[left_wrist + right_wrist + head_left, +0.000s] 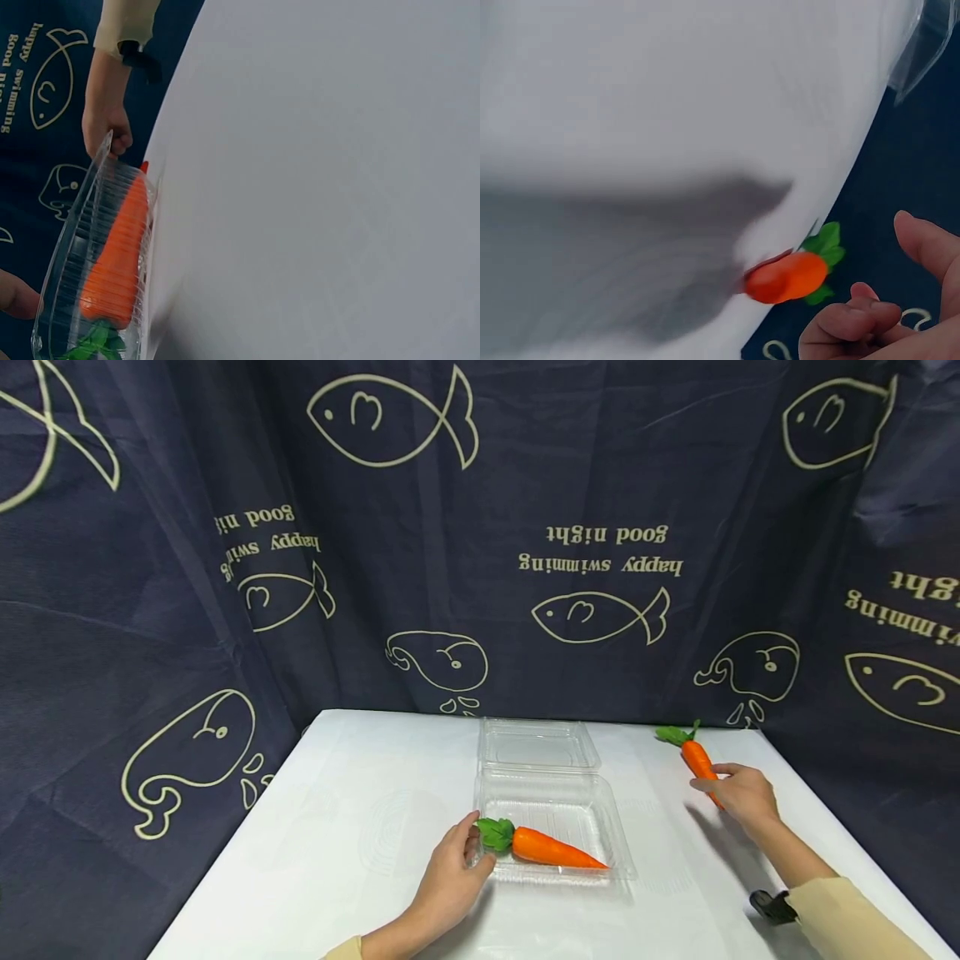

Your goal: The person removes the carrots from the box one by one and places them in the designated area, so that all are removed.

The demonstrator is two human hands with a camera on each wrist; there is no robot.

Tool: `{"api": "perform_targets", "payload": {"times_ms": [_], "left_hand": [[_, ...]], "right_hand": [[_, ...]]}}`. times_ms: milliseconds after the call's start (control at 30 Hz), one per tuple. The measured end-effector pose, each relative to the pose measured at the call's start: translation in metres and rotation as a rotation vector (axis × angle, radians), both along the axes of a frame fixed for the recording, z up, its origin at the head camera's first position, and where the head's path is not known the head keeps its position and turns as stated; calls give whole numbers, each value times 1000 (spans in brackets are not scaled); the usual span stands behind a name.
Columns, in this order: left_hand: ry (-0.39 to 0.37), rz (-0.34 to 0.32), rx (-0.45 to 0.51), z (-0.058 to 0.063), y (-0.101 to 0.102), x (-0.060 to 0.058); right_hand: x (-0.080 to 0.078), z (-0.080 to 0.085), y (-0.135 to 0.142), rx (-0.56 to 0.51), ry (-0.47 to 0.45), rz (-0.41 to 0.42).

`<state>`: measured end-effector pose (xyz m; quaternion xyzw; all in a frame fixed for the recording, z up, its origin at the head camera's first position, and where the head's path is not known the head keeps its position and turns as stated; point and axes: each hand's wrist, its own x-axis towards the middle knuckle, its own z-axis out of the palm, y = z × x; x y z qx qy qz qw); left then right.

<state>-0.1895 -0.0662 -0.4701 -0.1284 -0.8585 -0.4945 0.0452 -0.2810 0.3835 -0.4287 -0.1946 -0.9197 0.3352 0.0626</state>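
A clear plastic clamshell box (618, 827) lies open on the white table, its lid (540, 747) folded back toward the far side. An orange carrot (551, 848) with green leaves rests in the box, leaves to the left, tip at the right wall. My left hand (450, 877) is at the box's left side, fingers and thumb spread beside the leaves. A second leafy carrot (697, 758) lies on the table at the far right, leaves pointing away. Over its tip end hovers my right hand (742, 792), thumb and fingers apart on either side of the carrot.
The white table (337, 827) reaches back to a dark blue curtain (420, 543) printed with fish and lettering. The curtain also hangs along the left and right sides. A black strap (772, 907) sits at the right sleeve cuff.
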Motion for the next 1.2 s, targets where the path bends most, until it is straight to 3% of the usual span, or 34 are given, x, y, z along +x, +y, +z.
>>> {"api": "perform_targets", "payload": {"times_ms": [267,500,867,1200], "left_hand": [[-1,8,4,1,1,0],[-5,10,7,2,1,0],[-22,4,7,2,0,1],[-11,6,-2,2,1,2]], "right_hand": [[7,12,-18,-24,-39,105],[14,19,-34,-82,-16,219],[26,28,-60,-91,-7,298],[30,34,-82,-199,-24,329]]}}
